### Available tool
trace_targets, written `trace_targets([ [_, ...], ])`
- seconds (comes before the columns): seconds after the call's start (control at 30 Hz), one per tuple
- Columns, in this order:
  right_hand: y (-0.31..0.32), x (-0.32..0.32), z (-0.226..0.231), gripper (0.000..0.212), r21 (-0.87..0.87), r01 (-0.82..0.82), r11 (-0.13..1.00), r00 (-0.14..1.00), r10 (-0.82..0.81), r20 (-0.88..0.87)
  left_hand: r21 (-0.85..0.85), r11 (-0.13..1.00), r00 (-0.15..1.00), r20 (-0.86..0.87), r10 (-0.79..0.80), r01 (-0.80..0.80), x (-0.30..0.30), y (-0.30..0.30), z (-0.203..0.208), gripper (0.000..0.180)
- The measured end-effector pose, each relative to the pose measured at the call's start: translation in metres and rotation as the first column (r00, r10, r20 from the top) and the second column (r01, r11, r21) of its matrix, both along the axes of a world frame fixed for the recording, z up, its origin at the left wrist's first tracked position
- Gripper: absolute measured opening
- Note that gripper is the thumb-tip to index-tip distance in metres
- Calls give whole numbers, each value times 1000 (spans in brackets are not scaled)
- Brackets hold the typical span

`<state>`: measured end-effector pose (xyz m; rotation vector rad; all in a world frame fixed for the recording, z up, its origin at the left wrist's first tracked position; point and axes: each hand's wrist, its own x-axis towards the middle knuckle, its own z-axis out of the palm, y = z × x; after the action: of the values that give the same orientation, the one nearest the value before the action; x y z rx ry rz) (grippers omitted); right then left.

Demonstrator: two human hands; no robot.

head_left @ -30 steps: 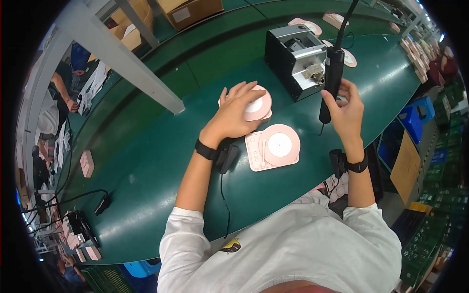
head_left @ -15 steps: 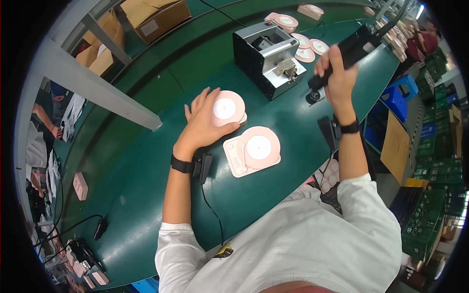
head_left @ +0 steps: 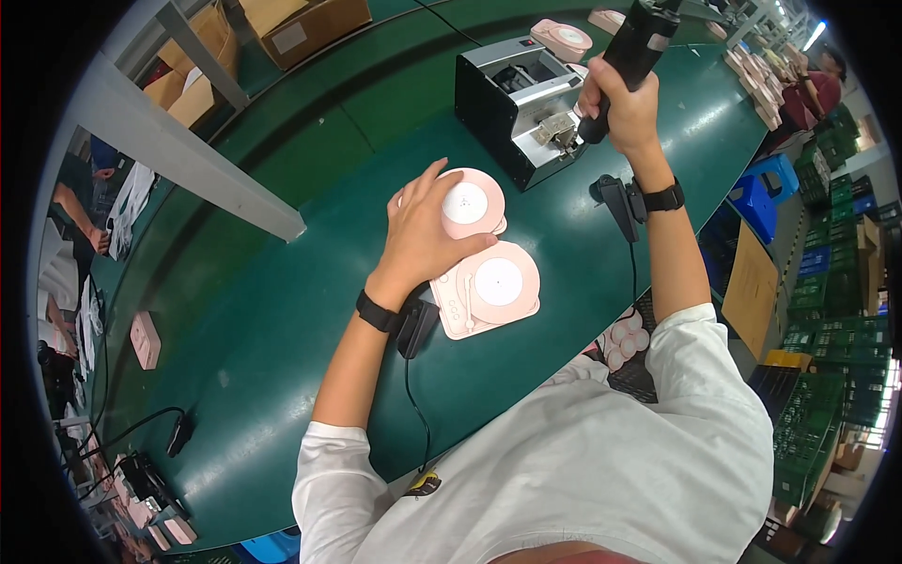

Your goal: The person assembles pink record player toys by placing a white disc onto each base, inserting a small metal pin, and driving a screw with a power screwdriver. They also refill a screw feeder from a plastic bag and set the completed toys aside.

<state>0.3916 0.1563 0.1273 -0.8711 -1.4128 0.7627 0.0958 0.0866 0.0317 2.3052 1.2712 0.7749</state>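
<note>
My left hand (head_left: 423, 226) grips a pink round piece with a white centre disc (head_left: 485, 195), fingers at its left edge and thumb along its near side. Just nearer, a pink toy-like record player (head_left: 526, 287) lies face up, its white centre, tonearm and knobs showing; my left thumb reaches over its far edge. My right hand (head_left: 631, 108), raised at the right, is wrapped round a black powered screwdriver (head_left: 646, 38). The screwdriver's lower end is beside the metal front of a silver and black screw feeder (head_left: 498, 132); its tip cannot be made out.
Black devices with cables are strapped at both my wrists. Pink units (head_left: 562, 39) sit behind the feeder. A grey post (head_left: 188, 150) rises at the left, a cardboard box (head_left: 315, 33) beyond. Another person (head_left: 816, 99) sits far right, near blue stools (head_left: 756, 202) and green crates.
My left hand has slid the pink round piece right, closer to the record player. My right hand has carried the screwdriver left and away from me, to the feeder's front.
</note>
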Motion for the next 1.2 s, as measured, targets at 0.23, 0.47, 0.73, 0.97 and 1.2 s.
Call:
trace_targets([
  [0.23, -44, -45, -3, 21, 43, -166, 985, 954, 171, -245, 15, 999, 996, 89, -32, 31, 0, 4, -6, 85],
  [0.47, -33, -113, 1, 23, -14, -265, 964, 948, 258, -189, 30, 999, 992, 122, -22, 19, 0, -1, -3, 74],
  [0.73, -34, -128, -4, 25, -5, -321, 947, 912, 307, -273, 42, 998, 983, 177, -47, 41, -10, 0, -11, 29],
  [0.97, -32, -135, -4, 25, 56, -342, 938, 910, 345, -231, 42, 999, 979, 206, -15, 7, -10, 3, -14, 18],
  [1.2, -39, -137, -11, 20, 30, -307, 951, 942, 309, -131, 10, 1000, 990, 142, -13, 12, -5, -3, -13, 45],
])
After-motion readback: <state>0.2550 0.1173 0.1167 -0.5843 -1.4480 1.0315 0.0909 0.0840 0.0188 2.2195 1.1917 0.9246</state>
